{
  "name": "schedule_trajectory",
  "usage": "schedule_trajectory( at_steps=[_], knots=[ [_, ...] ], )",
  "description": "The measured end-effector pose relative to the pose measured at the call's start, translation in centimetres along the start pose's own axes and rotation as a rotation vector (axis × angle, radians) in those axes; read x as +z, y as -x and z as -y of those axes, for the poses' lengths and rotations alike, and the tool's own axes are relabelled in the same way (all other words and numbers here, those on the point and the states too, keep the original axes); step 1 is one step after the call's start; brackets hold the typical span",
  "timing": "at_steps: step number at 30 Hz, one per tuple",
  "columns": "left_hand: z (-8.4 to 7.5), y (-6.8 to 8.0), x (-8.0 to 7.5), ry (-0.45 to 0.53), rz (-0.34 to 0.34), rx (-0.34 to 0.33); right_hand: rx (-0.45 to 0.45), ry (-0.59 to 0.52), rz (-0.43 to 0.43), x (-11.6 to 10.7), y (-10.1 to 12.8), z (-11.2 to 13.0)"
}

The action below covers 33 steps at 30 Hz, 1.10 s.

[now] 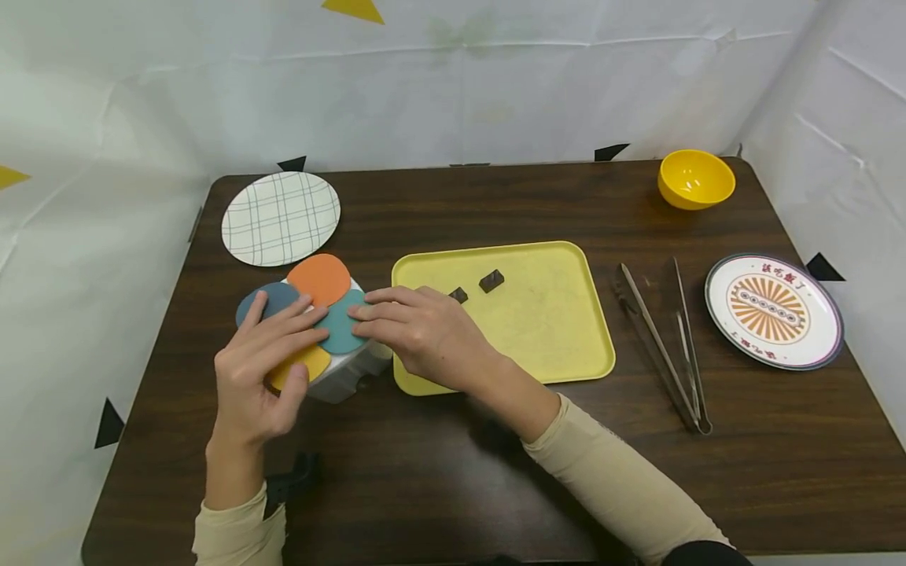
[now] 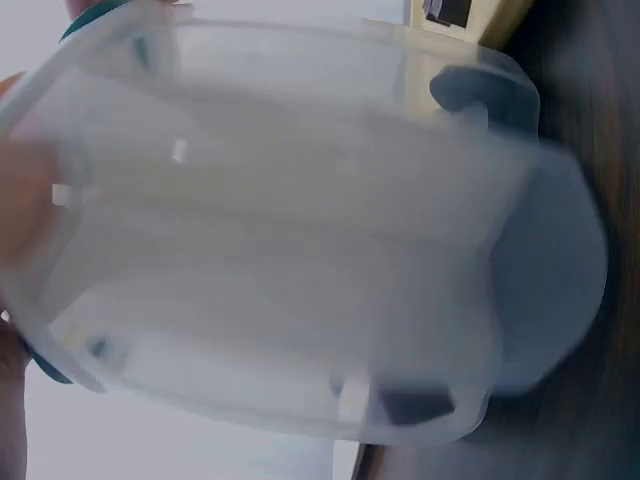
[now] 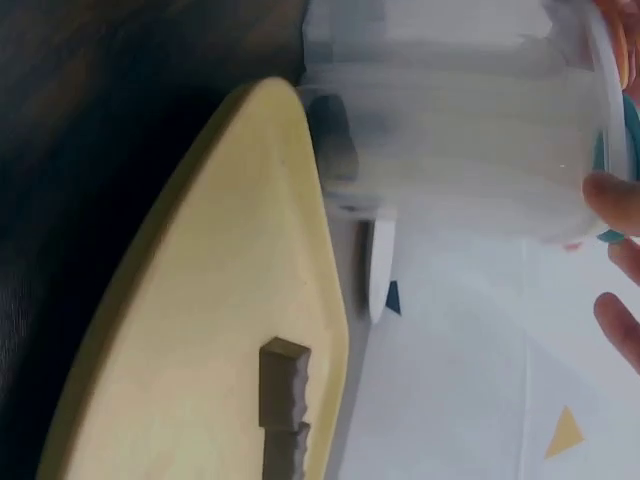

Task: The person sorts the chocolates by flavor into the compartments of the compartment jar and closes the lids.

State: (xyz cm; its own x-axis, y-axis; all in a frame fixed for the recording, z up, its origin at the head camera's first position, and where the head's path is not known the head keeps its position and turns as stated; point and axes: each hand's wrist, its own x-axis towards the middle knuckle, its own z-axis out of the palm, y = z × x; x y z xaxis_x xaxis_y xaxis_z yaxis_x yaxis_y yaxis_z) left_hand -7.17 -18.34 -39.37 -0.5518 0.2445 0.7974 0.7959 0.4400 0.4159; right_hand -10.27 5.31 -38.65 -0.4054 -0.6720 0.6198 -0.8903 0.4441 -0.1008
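A translucent plastic container [image 1: 343, 377] stands at the left of the table. On top it carries orange [image 1: 320, 279], dark blue [image 1: 272, 297], teal [image 1: 341, 334] and yellow [image 1: 314, 360] round flaps. My left hand [image 1: 255, 369] lies over the flaps, fingers extended and thumb at the yellow one. From the other side my right hand [image 1: 428, 334] touches the teal flap with its fingertips. In the right wrist view its fingers [image 3: 615, 203] are spread at the container's rim. The container's clear wall [image 2: 280, 260] fills the left wrist view.
Beside the container lies a yellow tray [image 1: 545, 338] with two small dark brown blocks, one [image 1: 491, 281] partly apart from the other [image 1: 459, 295]. A checked plate [image 1: 283, 218] is behind. Metal tongs [image 1: 657, 338], a patterned plate [image 1: 767, 310] and a yellow bowl [image 1: 697, 181] are at right.
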Motion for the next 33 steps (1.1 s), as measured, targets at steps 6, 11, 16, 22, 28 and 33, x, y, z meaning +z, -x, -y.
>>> schedule_trajectory(
  at_steps=[6,11,16,22,28,33],
  knots=[
    [-0.9,0.2,-1.5,-0.005,0.117,-0.027,0.048,0.104,0.055,-0.2,0.1,-0.7],
    [-1.4,0.2,-2.7,-0.054,0.262,-0.083,0.101,0.123,0.111,-0.2,0.2,-0.9],
    [-1.3,0.1,-2.2,-0.088,0.214,-0.061,0.055,0.023,0.143,-0.5,0.3,-0.6],
    [-0.7,-0.2,-0.7,-0.204,0.053,0.028,-0.051,-0.076,0.146,-0.7,0.0,-0.1],
    [-0.2,-0.4,-0.2,-0.234,0.056,0.044,-0.041,-0.048,0.148,-0.5,-0.1,-0.2],
    [0.1,-0.3,-0.3,-0.104,0.108,-0.036,-0.033,-0.048,0.139,-0.4,-0.3,-0.4]
  ],
)
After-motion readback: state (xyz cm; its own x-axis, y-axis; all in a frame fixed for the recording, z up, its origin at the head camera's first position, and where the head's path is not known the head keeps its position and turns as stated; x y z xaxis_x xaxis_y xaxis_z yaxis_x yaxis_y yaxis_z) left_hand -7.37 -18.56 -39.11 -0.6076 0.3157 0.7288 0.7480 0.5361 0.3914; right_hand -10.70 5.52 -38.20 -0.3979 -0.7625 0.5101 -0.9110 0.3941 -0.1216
